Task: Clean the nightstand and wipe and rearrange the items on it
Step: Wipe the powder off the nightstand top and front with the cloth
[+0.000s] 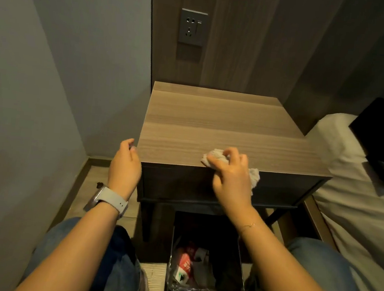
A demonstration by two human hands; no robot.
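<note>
Head view: the right hand [229, 173] grips a bunched pale cloth [218, 158] at the front edge of the table [224, 125], right of its middle. The left hand [126, 159] hangs loosely curled at the front left corner, holding nothing. To wipe well, I'd flatten the cloth, press evenly, and sweep overlapping strokes from back edge forward, tipping crumbs into the bin [204, 286] below.
</note>
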